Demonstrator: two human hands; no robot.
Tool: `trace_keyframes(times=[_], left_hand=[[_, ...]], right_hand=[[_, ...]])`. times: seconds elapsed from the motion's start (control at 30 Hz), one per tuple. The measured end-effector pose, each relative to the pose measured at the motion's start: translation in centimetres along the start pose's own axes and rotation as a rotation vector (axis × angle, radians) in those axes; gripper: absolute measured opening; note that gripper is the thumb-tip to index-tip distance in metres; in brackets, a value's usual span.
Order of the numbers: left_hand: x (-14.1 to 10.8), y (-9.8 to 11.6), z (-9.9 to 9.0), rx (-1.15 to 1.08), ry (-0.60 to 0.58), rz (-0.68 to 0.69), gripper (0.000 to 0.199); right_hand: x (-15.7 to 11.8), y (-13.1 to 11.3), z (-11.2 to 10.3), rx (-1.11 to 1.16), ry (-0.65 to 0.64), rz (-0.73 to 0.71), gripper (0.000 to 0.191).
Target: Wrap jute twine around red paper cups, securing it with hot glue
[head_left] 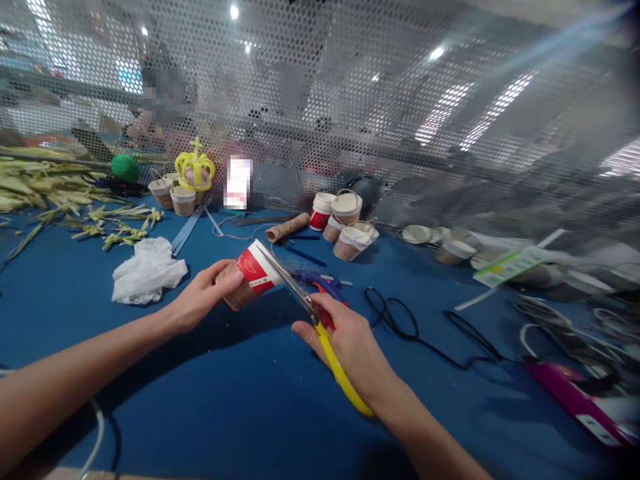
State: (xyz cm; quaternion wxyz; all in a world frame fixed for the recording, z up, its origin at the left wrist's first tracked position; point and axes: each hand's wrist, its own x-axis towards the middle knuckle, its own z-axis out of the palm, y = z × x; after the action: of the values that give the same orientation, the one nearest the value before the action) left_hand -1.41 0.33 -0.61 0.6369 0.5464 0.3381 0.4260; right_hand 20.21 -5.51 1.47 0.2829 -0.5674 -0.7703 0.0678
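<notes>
My left hand (pixel 213 290) holds a red and white paper cup (pixel 254 267) tilted on its side, its mouth toward the right. Brown twine covers the cup's lower part, where my fingers grip. My right hand (pixel 347 333) is wrapped round scissors (pixel 336 360) with yellow and red handles. The scissors' metal blades point up and left and meet the cup's white rim; whether they cut into it is too small to tell. Just behind the scissors lies a blue glue gun (pixel 320 279).
At the back stand twine-wrapped cups (pixel 353 240), a twine roll (pixel 289 227) and a yellow crown (pixel 195 167). White cloth (pixel 149 270) and dried husks (pixel 35 180) lie left. Right are a black cable (pixel 425 341), a purple power strip (pixel 575 400) and a perforated metal screen (pixel 290 93) behind.
</notes>
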Motion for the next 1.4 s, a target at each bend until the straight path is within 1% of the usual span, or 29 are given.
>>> trace_keyframes(times=[0.13, 0.2, 0.37, 0.5, 0.67, 0.87, 1.07, 1.2, 1.3, 1.4], left_hand=[[0.2, 0.0, 0.0, -0.162, -0.118, -0.110, 0.043], [0.2, 0.0, -0.1, -0.186, -0.153, -0.134, 0.044], [0.1, 0.2, 0.0, -0.078, -0.103, -0.059, 0.033], [-0.1, 0.4, 0.3, -0.036, -0.109, -0.046, 0.034], [-0.2, 0.4, 0.4, -0.024, -0.100, -0.054, 0.036], [-0.1, 0.2, 0.2, 0.027, -0.052, -0.033, 0.037], [0.1, 0.1, -0.1, 0.109, -0.001, 0.023, 0.039], [0.2, 0.2, -0.2, 0.130, 0.053, 0.053, 0.040], [0.2, 0.2, -0.2, 0.072, 0.051, 0.024, 0.040], [0.2, 0.4, -0.1, -0.015, 0.027, -0.052, 0.041]], right_hand=[[0.0, 0.0, 0.0, -0.023, -0.001, -0.006, 0.030], [0.1, 0.2, 0.1, -0.035, 0.005, -0.019, 0.032], [0.0, 0.9, 0.6, -0.051, 0.016, -0.030, 0.049], [0.0, 1.0, 0.9, -0.020, 0.028, -0.048, 0.054], [0.0, 0.8, 0.8, -0.012, 0.017, -0.024, 0.047], [0.0, 0.3, 0.2, -0.031, -0.002, -0.013, 0.033], [0.2, -0.2, -0.1, -0.051, -0.017, -0.008, 0.030], [0.2, -0.1, -0.1, -0.052, -0.007, -0.010, 0.029], [0.1, -0.1, -0.2, -0.056, -0.004, -0.010, 0.029], [0.0, 0.0, -0.1, -0.060, -0.003, -0.014, 0.029]])
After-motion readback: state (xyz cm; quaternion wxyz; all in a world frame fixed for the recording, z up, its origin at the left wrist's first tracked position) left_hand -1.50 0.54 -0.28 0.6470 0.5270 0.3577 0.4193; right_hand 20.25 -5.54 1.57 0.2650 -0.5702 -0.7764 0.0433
